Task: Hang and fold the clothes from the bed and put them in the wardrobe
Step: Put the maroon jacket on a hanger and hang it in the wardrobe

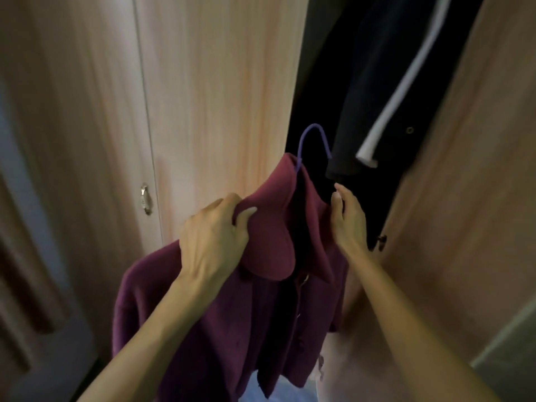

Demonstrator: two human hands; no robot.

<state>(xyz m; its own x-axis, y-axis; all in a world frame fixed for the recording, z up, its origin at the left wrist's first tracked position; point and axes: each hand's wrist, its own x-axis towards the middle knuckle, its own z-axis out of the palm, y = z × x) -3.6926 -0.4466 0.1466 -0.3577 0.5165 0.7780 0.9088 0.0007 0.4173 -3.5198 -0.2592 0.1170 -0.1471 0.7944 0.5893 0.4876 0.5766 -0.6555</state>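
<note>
Head view: the left hand (213,236) is clenched on the burgundy shirt (232,320), its fingers curled round the cloth at the left shoulder just below the collar (269,227), with the thumb lying over the fold. The right hand (346,219) is at the shirt's right shoulder, fingers fairly straight and pointing up along the edge of the cloth, touching it; whether it pinches the fabric cannot be told, since the fingertips are partly hidden behind the collar. The shirt hangs between the two hands on a purple hanger (314,143), whose hook rises out of the collar above both hands and stands free in front of the dark wardrobe opening (307,91), not hooked on anything visible. The shirt's body and sleeves drop below the hands, open down the front. Inside the opening, up and to the right of the hook, hangs a dark garment with a white stripe (406,82). A closed wardrobe door (220,82) of light wood stands left of the opening, with a metal handle (146,198) on the door further left. An open wardrobe door (464,198) stands at the right.
</note>
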